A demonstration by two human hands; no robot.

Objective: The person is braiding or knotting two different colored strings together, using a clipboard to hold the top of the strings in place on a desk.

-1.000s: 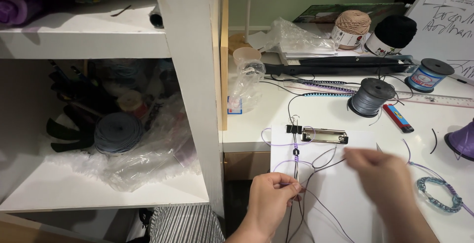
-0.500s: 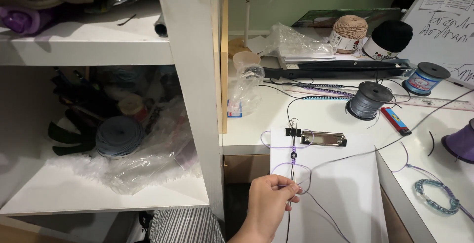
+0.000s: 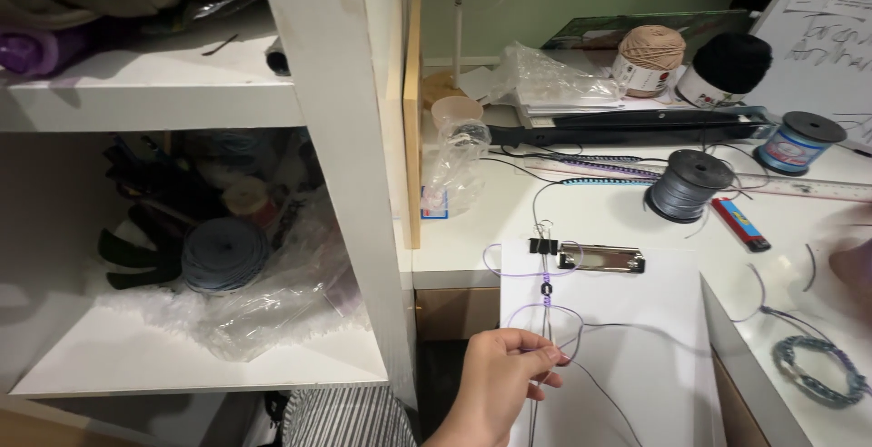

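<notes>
Low in the frame, just right of centre, your left hand (image 3: 502, 385) pinches the thin cords (image 3: 546, 320) between thumb and fingertips, holding them taut. The cords run up to a small black binder clip (image 3: 543, 246) at the top edge of the white clipboard (image 3: 627, 347). At the far right edge, a blurred sliver of your right hand (image 3: 854, 265) shows; I cannot tell how its fingers stand. A grey cord spool (image 3: 688, 185) sits above the clipboard, beside a red lighter (image 3: 741, 224).

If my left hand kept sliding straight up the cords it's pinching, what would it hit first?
Probably the small purple knot on the cords, just above the left hand. Past that sits the black binder clip at the clipboard's top edge. Depth is hard to judge.
</notes>
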